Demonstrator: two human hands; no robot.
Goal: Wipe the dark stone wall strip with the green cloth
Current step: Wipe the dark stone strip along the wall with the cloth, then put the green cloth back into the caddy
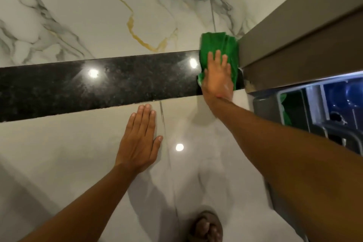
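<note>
left hand [140, 139]: flat, fingers together | right hand [218, 76]: flat, fingers spread, arm outstretched

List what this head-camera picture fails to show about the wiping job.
- Dark stone strip: its right end is hidden by the green cloth and the right hand; its left end is cut off by the frame edge.
- Dirt or streaks on the strip: glare from lamp reflections masks them.
- Left hand: it lies flat on the pale tile; how hard it presses cannot be judged.
- Grey bin: its contents are cut off and too dark to identify.
</note>
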